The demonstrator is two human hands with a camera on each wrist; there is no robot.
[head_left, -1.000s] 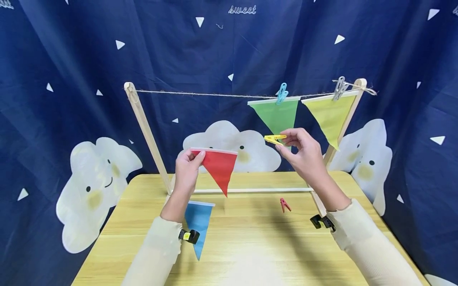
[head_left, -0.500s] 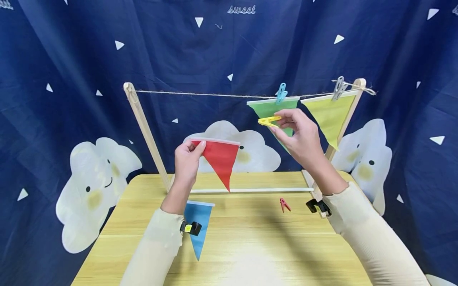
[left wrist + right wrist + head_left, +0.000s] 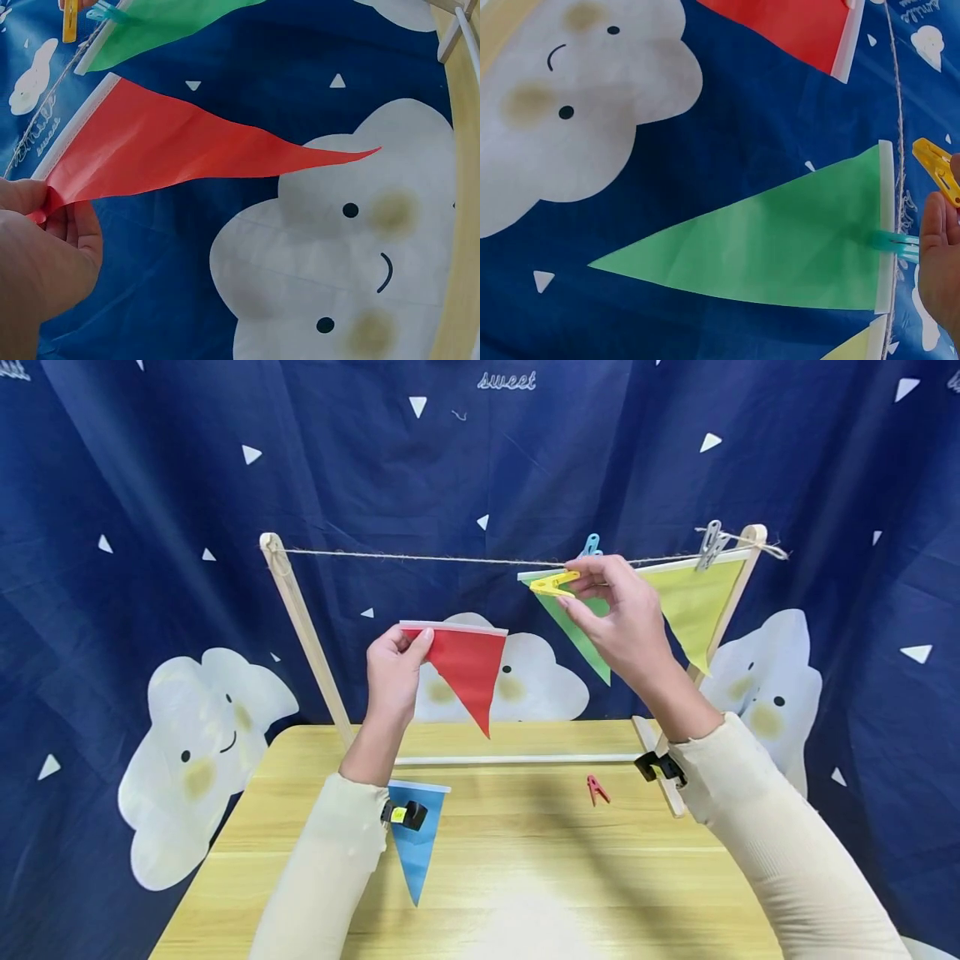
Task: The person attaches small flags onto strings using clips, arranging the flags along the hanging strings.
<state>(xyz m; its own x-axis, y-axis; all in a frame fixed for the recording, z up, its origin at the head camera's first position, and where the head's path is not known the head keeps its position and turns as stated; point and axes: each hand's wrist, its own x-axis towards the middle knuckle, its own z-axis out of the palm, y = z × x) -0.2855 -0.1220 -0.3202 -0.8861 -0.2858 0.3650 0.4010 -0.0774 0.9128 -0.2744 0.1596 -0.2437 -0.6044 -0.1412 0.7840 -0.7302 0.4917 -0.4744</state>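
My left hand (image 3: 393, 670) pinches the white-edged top left corner of a red triangular flag (image 3: 468, 668), which hangs below the string (image 3: 420, 557). Between thumb and fingers, my right hand (image 3: 626, 614) holds a yellow clothespin (image 3: 553, 583), seen also in the right wrist view as a yellow clothespin (image 3: 936, 169). That hand is in front of the green flag (image 3: 573, 625) and hides part of it. A blue clothespin (image 3: 592, 545) holds the green flag on the string; a grey clothespin (image 3: 710, 545) holds the yellow flag (image 3: 697, 606).
The string spans two wooden posts (image 3: 306, 635) joined by a white rod (image 3: 517, 760) low down. A blue flag (image 3: 417, 860) and a red clothespin (image 3: 597, 789) lie on the wooden table (image 3: 517, 852). Behind hangs a dark blue curtain (image 3: 360, 460) with clouds.
Both hands have risen toward the string, the left with the red flag, the right with the yellow clothespin. The right hand has also shifted left and now covers more of the green flag.
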